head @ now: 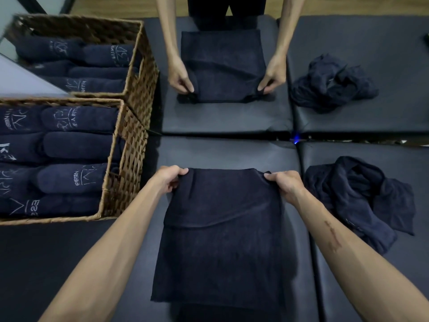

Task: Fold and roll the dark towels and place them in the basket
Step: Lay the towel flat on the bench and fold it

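We have our left hand [167, 180] and right hand [285, 185] each pinching a far corner of the dark towel [220, 240], which lies folded over on the padded tabletop [69, 263] right in front of us. It looks folded but not yet rolled. To our left the wicker basket [123, 173] already holds several rows of rolled towels [76, 145], so we judge the job well along. Still left: rolling this one, then the crumpled towels [357, 201] heaped to our right. A mirror [220, 66] ahead of us repeats the whole scene
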